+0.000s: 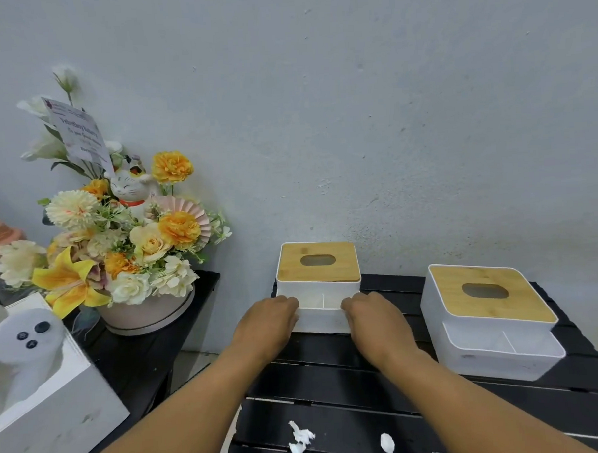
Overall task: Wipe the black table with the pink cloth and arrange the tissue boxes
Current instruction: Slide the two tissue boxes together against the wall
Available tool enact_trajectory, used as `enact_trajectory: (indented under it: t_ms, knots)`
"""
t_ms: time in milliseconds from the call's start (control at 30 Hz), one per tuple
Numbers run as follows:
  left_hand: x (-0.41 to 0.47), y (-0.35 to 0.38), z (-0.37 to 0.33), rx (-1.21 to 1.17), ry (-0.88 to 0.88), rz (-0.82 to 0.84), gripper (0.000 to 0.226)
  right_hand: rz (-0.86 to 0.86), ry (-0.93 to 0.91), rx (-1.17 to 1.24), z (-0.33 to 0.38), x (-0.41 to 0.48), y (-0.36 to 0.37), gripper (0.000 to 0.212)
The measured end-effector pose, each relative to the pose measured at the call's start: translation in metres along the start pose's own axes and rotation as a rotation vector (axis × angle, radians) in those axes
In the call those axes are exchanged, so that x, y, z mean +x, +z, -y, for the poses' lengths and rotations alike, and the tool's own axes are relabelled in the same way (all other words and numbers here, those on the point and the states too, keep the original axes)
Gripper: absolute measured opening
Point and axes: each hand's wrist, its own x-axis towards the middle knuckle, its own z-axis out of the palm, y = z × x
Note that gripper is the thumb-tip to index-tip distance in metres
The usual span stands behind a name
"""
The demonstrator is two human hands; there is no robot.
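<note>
the table (350, 405) is black slats, matt, perhaps painted wood; both boxes (323, 314) (481, 352) look smooth white plastic with pale wooden lids (318, 261); paper scraps (301, 438) lie crumpled; the wall (354, 104) is rough, matt plaster

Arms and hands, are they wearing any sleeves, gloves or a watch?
No. The left hand and right hand are bare. The left forearm and right forearm are bare too: no sleeves, gloves, watch or bracelet in view.
</note>
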Motion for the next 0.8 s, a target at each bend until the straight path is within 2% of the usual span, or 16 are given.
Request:
enact_trajectory:
  t_ms: [600,800]
  knots:
    - [0.01,0.011,0.033,-0.043,-0.11,-0.012,0.019,-0.006,-0.026,0.018,0.026,0.023,0.006,0.03]
    - [0.01,0.014,0.029,-0.051,-0.089,-0.017,0.02,-0.014,0.007,0.025,0.019,0.021,0.009,0.023]
